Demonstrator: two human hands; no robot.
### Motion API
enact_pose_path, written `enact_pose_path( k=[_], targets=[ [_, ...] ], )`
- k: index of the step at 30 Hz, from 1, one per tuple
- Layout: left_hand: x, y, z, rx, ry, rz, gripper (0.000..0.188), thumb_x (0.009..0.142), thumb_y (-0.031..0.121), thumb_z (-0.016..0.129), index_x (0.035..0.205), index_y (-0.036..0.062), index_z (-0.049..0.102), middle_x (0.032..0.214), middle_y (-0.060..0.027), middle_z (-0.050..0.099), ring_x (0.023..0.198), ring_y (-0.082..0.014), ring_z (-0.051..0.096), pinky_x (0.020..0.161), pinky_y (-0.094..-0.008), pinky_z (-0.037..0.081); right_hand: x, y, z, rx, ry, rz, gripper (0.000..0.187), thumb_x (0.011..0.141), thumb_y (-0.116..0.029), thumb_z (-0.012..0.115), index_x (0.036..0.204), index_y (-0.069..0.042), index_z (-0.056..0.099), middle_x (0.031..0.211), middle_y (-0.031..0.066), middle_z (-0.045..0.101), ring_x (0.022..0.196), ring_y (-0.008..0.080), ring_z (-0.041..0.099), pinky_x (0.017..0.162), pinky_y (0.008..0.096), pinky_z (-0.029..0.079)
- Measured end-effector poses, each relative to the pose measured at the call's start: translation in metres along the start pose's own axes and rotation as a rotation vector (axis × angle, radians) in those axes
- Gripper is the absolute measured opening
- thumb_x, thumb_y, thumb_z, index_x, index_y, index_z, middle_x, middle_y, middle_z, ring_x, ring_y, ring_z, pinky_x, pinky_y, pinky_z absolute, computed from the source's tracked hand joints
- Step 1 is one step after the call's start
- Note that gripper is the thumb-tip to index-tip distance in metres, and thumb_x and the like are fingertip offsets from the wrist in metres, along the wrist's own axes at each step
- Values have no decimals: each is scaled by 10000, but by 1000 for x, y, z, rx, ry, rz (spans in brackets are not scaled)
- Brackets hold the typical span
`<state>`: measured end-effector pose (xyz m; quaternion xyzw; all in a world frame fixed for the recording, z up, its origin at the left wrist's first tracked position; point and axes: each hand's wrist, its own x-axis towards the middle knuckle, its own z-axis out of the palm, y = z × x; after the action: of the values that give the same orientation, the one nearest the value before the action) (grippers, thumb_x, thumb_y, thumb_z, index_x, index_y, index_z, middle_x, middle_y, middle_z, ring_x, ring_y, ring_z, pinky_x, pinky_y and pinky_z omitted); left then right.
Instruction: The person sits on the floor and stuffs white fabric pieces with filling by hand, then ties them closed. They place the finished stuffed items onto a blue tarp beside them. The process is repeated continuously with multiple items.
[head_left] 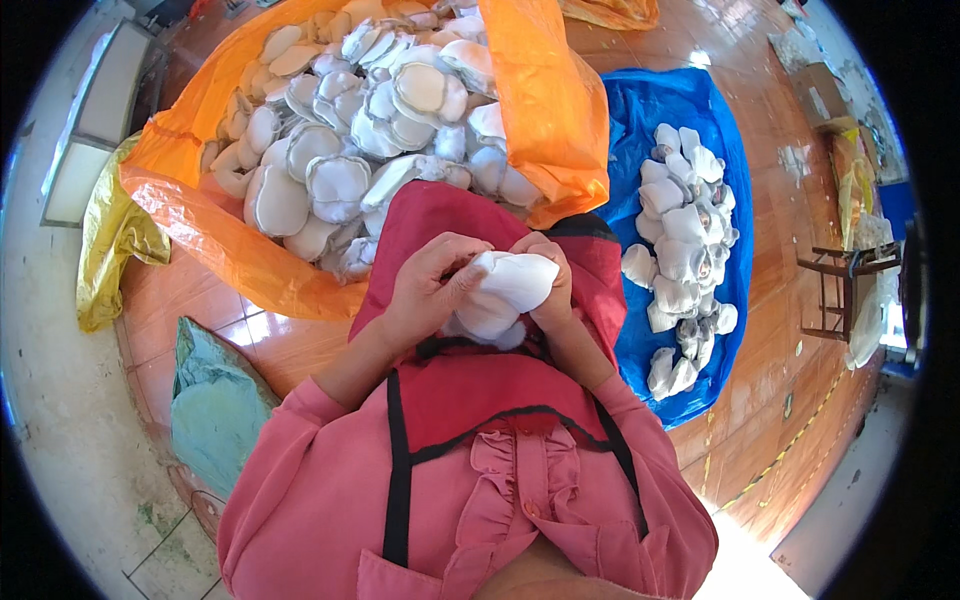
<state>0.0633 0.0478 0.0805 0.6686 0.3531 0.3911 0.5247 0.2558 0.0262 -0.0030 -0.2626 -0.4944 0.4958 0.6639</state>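
Over my lap, a soft white fabric piece with a rounded, folded shape is held between both hands. My left hand pinches its left side, thumb on top. At its right edge, my right hand is closed around the cloth, its fingers partly hidden behind it. A paler, fuzzy bit hangs below the piece. Just beyond my knees stands a big orange bag filled with flat white padded pieces. To the right, plumper white stuffed pieces lie heaped on a blue plastic sheet.
A teal sack lies on the tiled floor at left, and a yellow sack is by the wall. Far right are a dark wooden stool and a cardboard box. A red apron covers my lap.
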Motion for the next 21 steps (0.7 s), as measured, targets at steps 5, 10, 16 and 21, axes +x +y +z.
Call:
enact_pose_path(
  k=[5, 10, 16, 21],
  targets=[
    [5, 1, -20, -69, -291, -79, 227, 854, -29, 649, 1073, 28, 624, 1024, -27, 544, 974, -113, 555, 845, -242, 459, -4, 0, -3, 58, -85, 166, 275, 783, -7, 722, 1017, -71, 594, 1031, 92, 588, 939, 181, 573, 822, 297, 473],
    [-5, -14, -8, -217, -206, -230, 180, 858, -59, 633, 947, 65, 537, 927, 8, 486, 860, -73, 501, 750, -221, 431, 0, -3, -2, 64, -171, 190, 265, 800, -18, 707, 1034, -66, 592, 1069, 105, 592, 992, 187, 579, 866, 306, 475],
    [-8, -31, 6, -141, 56, -137, 155, 869, -15, 649, 906, 77, 530, 856, 10, 475, 790, -87, 494, 694, -236, 423, -17, 12, 1, 118, 19, 178, 194, 824, 8, 659, 968, -66, 554, 987, 69, 571, 903, 154, 553, 812, 289, 473],
    [-5, -12, 5, 339, 20, 158, 140, 848, 50, 692, 879, 47, 556, 834, -75, 539, 733, -200, 569, 639, -315, 461, -26, 13, 10, 76, 195, 216, 238, 812, 42, 648, 997, -70, 549, 1005, 54, 583, 893, 136, 566, 791, 280, 489]
  ],
)
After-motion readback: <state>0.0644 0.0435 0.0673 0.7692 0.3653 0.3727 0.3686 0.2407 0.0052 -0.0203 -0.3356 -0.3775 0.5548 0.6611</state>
